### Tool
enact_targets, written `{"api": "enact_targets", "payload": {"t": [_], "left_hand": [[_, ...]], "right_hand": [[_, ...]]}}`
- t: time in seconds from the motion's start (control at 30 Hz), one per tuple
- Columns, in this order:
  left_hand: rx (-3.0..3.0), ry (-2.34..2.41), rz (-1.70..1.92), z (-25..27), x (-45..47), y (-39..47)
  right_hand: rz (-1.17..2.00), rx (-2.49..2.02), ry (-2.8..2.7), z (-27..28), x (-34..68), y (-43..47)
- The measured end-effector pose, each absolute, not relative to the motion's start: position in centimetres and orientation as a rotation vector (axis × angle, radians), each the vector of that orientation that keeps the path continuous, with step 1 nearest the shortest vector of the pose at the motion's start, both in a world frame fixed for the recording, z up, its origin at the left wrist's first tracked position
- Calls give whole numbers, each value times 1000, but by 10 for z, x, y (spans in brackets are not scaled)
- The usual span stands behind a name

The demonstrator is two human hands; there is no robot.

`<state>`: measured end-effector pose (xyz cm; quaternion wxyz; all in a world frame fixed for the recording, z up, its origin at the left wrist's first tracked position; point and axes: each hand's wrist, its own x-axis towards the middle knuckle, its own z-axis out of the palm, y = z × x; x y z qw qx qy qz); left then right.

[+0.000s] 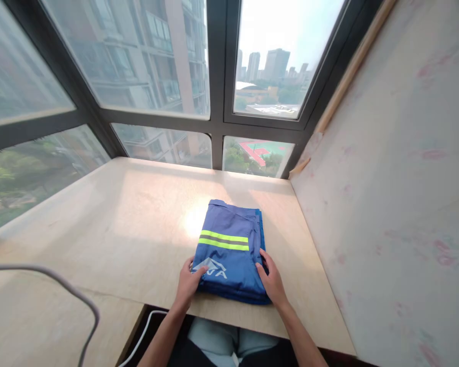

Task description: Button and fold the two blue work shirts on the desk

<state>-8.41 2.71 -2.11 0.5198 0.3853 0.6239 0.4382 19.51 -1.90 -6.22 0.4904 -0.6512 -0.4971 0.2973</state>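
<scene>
A neatly folded stack of blue workwear point(224, 221) lies on the wooden table in front of me. Across its top run two bright yellow-green bands with a grey strip between them, and a white printed logo with letters shows below. My left hand point(190, 283) grips the near left edge, thumb on top over the logo, the other fingers mostly hidden at the side. On the right edge, my right hand point(272, 280) holds the stack with its thumb on top and fingers along the side. Several fabric layers show at the near and right edges.
The pale wooden table point(137, 219) reaches back to dark-framed windows point(218, 92). A floral-patterned wall point(386, 193) rises at the right. A grey cable point(72, 290) curves over the left side, and a white cable point(143, 331) hangs by the table's front gap.
</scene>
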Motion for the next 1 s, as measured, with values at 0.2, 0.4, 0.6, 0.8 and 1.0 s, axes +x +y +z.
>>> {"api": "enact_targets", "payload": {"t": [0.2, 0.4, 0.6, 0.8, 1.0], "left_hand": [[1071, 1673, 1219, -27, -92, 48], [1280, 1680, 1239, -32, -92, 42], [1273, 1723, 1353, -34, -88, 32], [1036, 1728, 1552, -44, -88, 31], [997, 1808, 1672, -41, -94, 42]], "right_hand": [[577, -1568, -1391, -60, 174, 33], [571, -1511, -1314, -64, 181, 45], [583, -1485, -1234, -58, 182, 39], [645, -1437, -1373, -55, 180, 37], [695, -1316, -1719, -60, 177, 33]]}}
